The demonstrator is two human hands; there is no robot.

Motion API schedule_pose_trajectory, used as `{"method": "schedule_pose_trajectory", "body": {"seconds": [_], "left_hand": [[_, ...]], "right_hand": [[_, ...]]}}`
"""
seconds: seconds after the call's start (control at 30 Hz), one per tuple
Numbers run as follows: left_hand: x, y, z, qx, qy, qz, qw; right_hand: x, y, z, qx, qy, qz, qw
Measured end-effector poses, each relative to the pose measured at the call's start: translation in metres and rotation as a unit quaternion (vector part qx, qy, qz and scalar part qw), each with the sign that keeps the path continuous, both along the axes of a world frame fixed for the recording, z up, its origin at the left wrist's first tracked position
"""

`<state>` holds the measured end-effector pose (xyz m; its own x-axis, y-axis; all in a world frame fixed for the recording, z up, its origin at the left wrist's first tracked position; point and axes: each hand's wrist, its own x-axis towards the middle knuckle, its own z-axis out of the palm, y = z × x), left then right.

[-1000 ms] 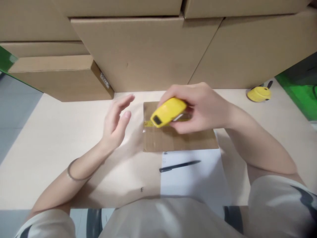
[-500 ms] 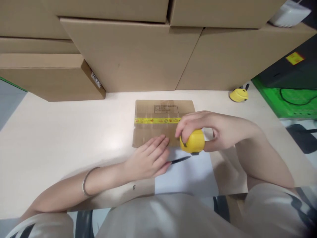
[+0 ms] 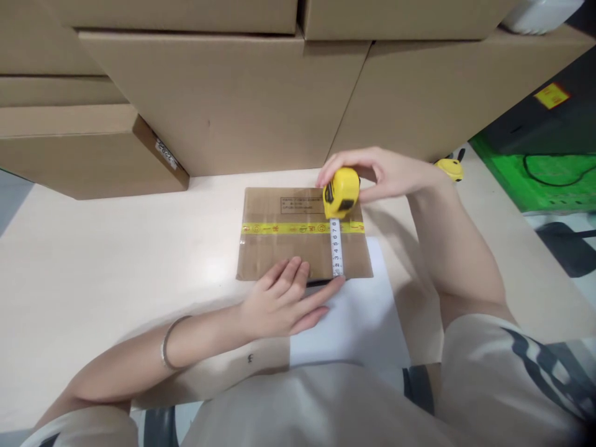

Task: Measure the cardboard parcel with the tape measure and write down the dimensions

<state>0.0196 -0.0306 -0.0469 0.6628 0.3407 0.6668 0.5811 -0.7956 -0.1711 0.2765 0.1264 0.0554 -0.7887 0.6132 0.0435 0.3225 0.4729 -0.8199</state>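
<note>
My right hand (image 3: 372, 177) grips a yellow tape measure (image 3: 342, 192) over the right part of a flat cardboard box (image 3: 274, 251). The white measuring blade (image 3: 336, 248) runs from its case across the box to the near edge, numbers facing up. My left hand (image 3: 288, 301) lies with fingers stretched out. Its middle fingertips rest on the box, and the index fingertip touches the blade's end. A dark, thin pen (image 3: 319, 283) shows between those fingers along the box's near edge; whether they pinch it is unclear. White paper (image 3: 354, 329) lies partly under the box.
Large cardboard boxes (image 3: 223, 99) stand stacked behind the work area. Another box (image 3: 69, 155) is at the left. A second yellow tape measure (image 3: 451, 169) sits at the back right, partly behind my right arm. Beyond it is a green surface (image 3: 559, 180) with a black cable.
My right hand has moved the tape measure away from me, drawing its blade out across the box. My left index finger has stretched right to the blade's end.
</note>
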Motion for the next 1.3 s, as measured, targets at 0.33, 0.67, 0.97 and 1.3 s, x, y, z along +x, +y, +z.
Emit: {"method": "schedule_pose_trajectory", "body": {"seconds": [0.33,0.67,0.97,1.3], "left_hand": [[-0.001,0.0,-0.001,-0.005,-0.004,-0.004,1.0],[-0.001,0.002,-0.003,0.02,0.006,-0.002,1.0],[-0.004,0.009,-0.003,0.037,-0.063,-0.06,0.996],[-0.068,0.069,0.018,-0.331,-0.378,0.124,0.856]], "right_hand": [[0.011,0.063,-0.026,-0.08,0.075,-0.02,0.994],[0.004,0.042,0.005,0.015,0.001,-0.011,1.0],[-0.024,-0.076,0.018,0.029,-0.054,0.107,0.992],[0.045,-0.101,-0.024,-0.175,0.15,-0.379,0.896]]}}
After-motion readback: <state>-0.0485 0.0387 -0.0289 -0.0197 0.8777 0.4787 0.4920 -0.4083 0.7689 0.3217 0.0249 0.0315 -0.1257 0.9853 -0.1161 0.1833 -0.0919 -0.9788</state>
